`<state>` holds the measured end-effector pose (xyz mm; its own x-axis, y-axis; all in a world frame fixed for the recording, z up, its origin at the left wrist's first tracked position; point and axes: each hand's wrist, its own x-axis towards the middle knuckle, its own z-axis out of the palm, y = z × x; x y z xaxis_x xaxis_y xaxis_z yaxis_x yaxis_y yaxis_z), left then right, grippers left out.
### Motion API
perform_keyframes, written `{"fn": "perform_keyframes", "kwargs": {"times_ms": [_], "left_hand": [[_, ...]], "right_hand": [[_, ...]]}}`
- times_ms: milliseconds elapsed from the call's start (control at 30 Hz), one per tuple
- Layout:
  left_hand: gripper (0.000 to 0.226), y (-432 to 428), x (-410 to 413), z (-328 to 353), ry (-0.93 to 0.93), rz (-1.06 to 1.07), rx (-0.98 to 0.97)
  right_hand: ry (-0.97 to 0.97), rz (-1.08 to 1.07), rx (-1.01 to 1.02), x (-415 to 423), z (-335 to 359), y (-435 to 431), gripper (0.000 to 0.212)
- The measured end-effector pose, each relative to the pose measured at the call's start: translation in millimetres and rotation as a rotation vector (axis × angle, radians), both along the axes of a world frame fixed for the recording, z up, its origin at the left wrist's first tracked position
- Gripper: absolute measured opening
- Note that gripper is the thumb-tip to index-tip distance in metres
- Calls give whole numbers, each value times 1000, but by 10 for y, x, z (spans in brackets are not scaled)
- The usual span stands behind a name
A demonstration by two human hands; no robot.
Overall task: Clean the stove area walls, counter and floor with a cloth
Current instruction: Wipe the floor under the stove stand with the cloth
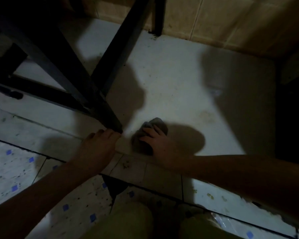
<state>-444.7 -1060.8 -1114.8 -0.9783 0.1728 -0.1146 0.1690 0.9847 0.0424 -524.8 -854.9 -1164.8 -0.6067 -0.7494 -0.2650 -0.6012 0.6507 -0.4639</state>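
A crumpled grey cloth (154, 125) lies on the pale raised floor slab (176, 90) near its front edge. My right hand (160, 144) presses down on the cloth, fingers spread over it. Beside it to the left, my left hand (100, 144) rests flat on the slab's edge, fingertips touching the foot of a dark stand leg (110, 118). The light is dim and the slab shows faint stains and specks.
A dark metal stand frame (62, 66) fills the upper left, its legs on the slab. Beige wall tiles (214, 19) run along the back. White floor tiles with blue squares (14, 169) lie in front, one cracked. My knees are at the bottom.
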Motion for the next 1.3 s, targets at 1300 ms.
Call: {"fn": "perform_keyframes", "kwargs": {"times_ms": [1300], "left_hand": [[31, 1554, -1203, -371, 4, -293, 167]], "right_hand": [[48, -598, 102, 265, 49, 2085, 42]]}}
